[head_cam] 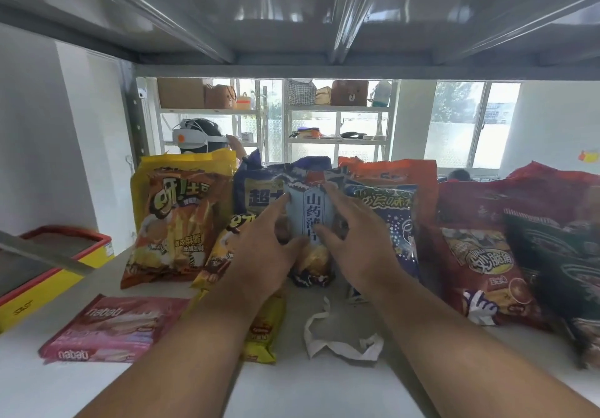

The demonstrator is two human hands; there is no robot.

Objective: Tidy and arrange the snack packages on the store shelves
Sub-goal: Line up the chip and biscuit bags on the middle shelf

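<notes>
A pale blue snack bag [310, 216] with dark Chinese lettering stands upright in the middle of the white shelf [308, 385]. My left hand [263, 248] grips its left side and my right hand [360, 239] grips its right side, thumbs across the front. A tall orange-yellow bag [175, 222] stands to the left. Behind the held bag leans a dark blue bag [256, 196], and a starry blue bag [396, 222] stands to its right. Red bags [480, 268] fill the right end. A pink wafer pack [113, 330] lies flat at front left.
A crumpled white paper strip [334, 336] lies on the shelf under my right wrist. A small yellow pack [263, 330] lies under my left forearm. A red-and-yellow box [48, 274] stands beyond the shelf's left end. Behind the shelf, a person [198, 138] wears a headset.
</notes>
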